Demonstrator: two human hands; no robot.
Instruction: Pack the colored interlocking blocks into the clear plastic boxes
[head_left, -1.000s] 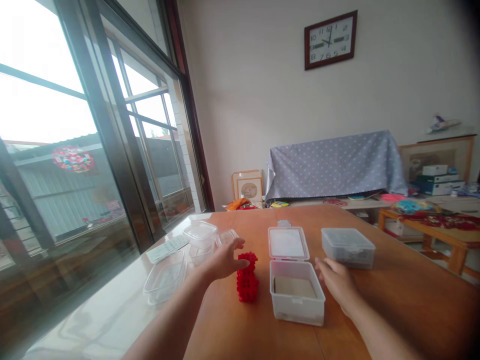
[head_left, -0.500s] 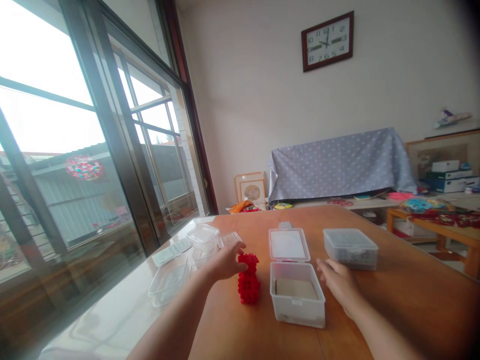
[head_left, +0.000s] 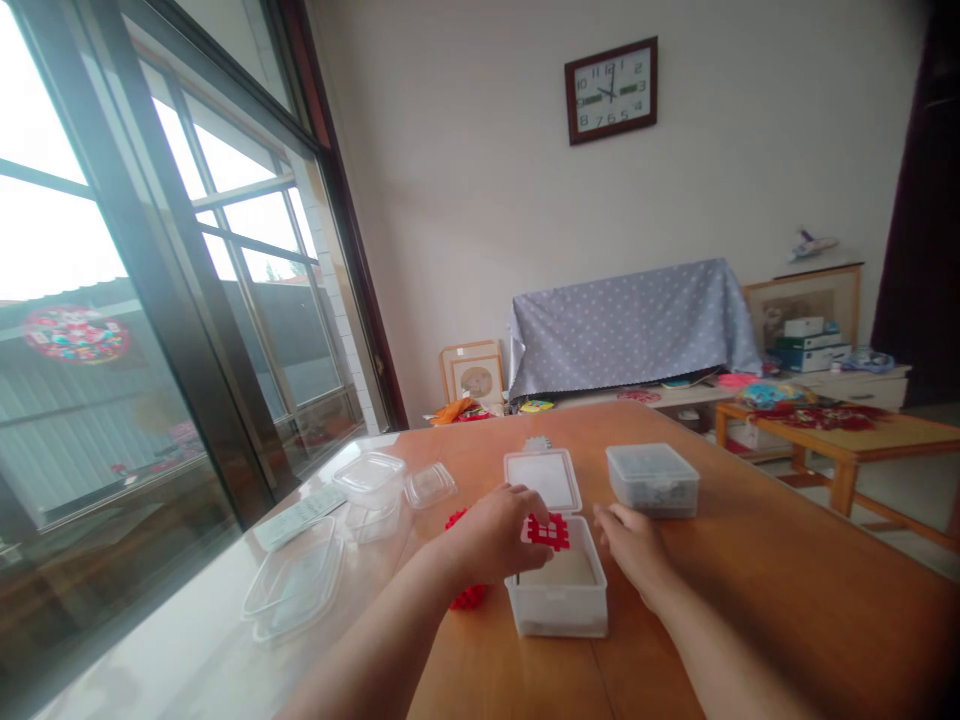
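My left hand (head_left: 495,530) pinches a red plastic building piece (head_left: 547,531) with notched edges and square holes. It holds the piece over the open clear plastic box (head_left: 559,608), which has a flat tan piece (head_left: 562,570) inside. The box's lid (head_left: 540,483) lies folded back behind it. Partly hidden behind my left wrist is a stack of red pieces (head_left: 469,597) on the table. My right hand (head_left: 630,545) hovers close to the box's right rim, fingers loosely bent and nothing visible in them; whether it touches the rim I cannot tell.
A closed clear box (head_left: 652,482) stands at the back right of the wooden table (head_left: 720,600). On the left are several clear containers and lids (head_left: 296,580), plus a paper sheet (head_left: 304,515). Behind the open lid lies a small grey notched piece (head_left: 537,444).
My left hand has moved right from the red stack to above the open box, now with one red piece in it. The whole view has shifted, and my right hand stays beside the box.
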